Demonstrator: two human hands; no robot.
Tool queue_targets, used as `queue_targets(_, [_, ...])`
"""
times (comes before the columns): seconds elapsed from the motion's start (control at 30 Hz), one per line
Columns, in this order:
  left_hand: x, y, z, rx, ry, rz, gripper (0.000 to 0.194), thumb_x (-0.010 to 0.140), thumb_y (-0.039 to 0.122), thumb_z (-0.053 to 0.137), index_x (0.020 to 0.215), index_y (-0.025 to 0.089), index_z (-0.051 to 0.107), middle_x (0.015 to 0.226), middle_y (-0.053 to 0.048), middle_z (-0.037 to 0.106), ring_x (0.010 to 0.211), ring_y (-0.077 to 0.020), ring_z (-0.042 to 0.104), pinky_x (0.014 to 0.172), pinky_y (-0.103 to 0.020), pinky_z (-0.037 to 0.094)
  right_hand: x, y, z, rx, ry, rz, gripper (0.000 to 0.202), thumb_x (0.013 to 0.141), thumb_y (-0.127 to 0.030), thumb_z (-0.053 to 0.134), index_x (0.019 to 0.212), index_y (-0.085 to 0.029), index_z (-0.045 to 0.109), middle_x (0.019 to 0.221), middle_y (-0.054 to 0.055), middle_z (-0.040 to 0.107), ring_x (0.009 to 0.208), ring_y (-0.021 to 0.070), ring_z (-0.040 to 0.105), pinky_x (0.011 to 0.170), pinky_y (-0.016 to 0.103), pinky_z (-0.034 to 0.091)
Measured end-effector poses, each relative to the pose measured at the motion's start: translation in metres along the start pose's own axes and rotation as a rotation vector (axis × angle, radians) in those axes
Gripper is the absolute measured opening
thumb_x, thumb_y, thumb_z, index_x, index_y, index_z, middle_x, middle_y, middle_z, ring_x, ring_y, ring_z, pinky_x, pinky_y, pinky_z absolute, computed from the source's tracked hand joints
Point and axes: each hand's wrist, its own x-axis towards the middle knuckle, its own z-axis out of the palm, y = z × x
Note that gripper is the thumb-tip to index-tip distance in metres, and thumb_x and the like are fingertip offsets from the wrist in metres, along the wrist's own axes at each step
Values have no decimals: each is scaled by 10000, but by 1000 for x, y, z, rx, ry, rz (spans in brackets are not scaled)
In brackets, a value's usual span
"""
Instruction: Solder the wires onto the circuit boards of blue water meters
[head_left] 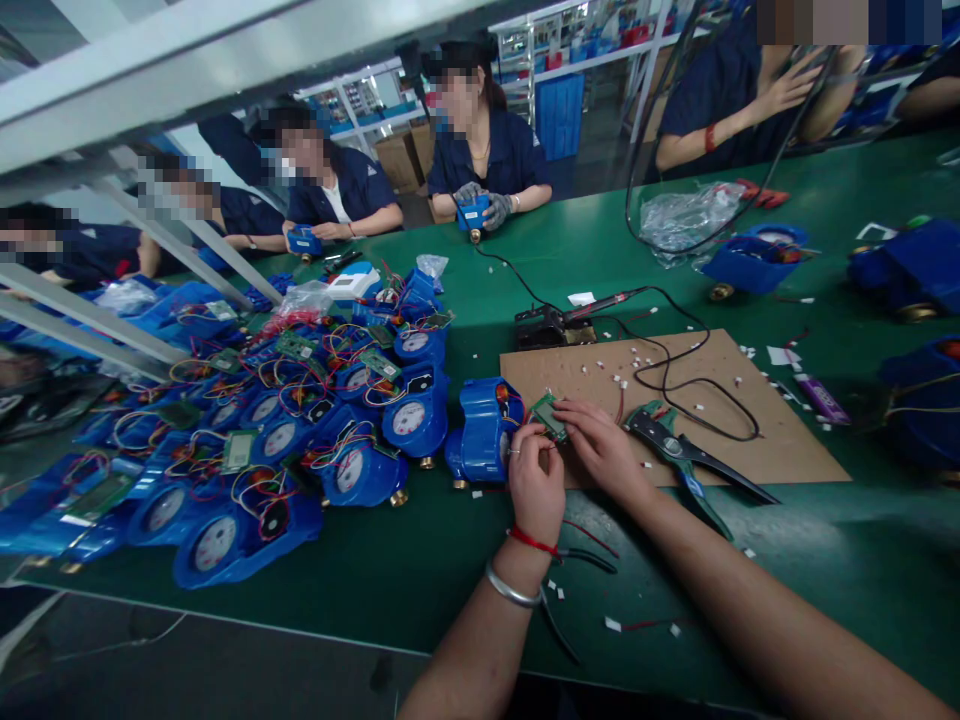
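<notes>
A small green circuit board (551, 418) is between my hands, over the left edge of a brown cardboard sheet (787, 455). My left hand (536, 465) has its fingers bent at the board's lower left edge, near thin wires. Fingers of my right hand (600, 440) are together along the board's right side, holding it. Just left of my hands, a blue meter housing (480, 435) lies on its side with wires at its open part. Green-handled wire strippers (682, 450) rest right of my right hand.
Many blue meters (349, 470) with wires and boards crowd the left. Behind the cardboard is a soldering iron (600, 305) on its stand, its black cable looping right. More meters (757, 260) stand at right. Several people (487, 150) sit across the green table (337, 590).
</notes>
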Motion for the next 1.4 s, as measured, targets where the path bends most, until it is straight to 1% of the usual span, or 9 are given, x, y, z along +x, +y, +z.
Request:
queue_targets(0.2, [1,-1,0,-7,-4,-4,157,807,48,468,811,186,541,1014,-68,595,997,-192,559,898,-378,444,-1,-6,-2,28,3,25,332,898,-202,442,1182,-263,602,1221,53,604,1208,226,491,1046,458,363])
queue_targets(0.37, [1,-1,-1,-43,-1,-14,154,810,45,473,813,187,531,1014,-59,597,1004,-185,552,901,-364,435,14,-12,-14,182,78,203,332,881,-260,512,1206,-260,585,1241,42,590,1200,217,495,1067,411,343])
queue_targets(0.5, [1,-2,-1,-72,3,-24,153,811,44,473,813,187,527,1003,-59,596,996,-188,554,895,-369,434,61,16,-28,536,214,547,218,841,-249,600,1052,-224,646,1152,41,629,1120,194,553,1040,356,379])
queue_targets(0.6, [1,-2,-2,-74,-4,-45,159,807,40,471,816,188,529,1000,-59,597,993,-194,556,889,-381,436,109,53,-32,638,219,706,151,880,-234,554,1000,-166,617,1017,72,652,899,159,637,810,300,526])
queue_targets(0.7, [1,-2,-2,-81,-11,-58,180,797,25,463,820,189,533,1009,-62,597,1000,-201,560,881,-390,445,153,84,-32,691,190,852,160,912,-259,535,971,-121,590,893,47,628,710,112,613,615,246,531])
queue_targets(0.87, [-1,-4,-1,-84,9,-73,203,771,5,468,799,193,541,1004,-55,607,992,-206,579,859,-388,471,193,102,-29,705,195,925,260,909,-313,548,1095,-132,561,1004,58,600,800,143,607,670,303,539])
queue_targets(1.0, [0,-5,-1,-98,5,-86,213,772,3,460,799,198,543,1012,-50,609,996,-205,586,850,-382,482,189,104,-39,659,268,852,235,916,-319,535,1052,-130,569,938,42,600,722,117,590,609,264,524])
queue_targets(1.2, [2,-4,-1,-103,29,-75,198,771,15,472,789,197,551,984,-52,617,994,-216,593,840,-382,489,145,103,-72,470,402,614,224,817,-380,632,910,-188,560,600,-55,509,477,79,464,421,185,365])
queue_targets(1.4, [0,-5,-1,-84,52,-47,200,766,19,479,789,198,563,979,-49,626,979,-215,602,830,-375,493,112,86,-77,295,200,444,242,644,-302,754,825,-209,624,648,-26,606,584,137,529,550,248,414])
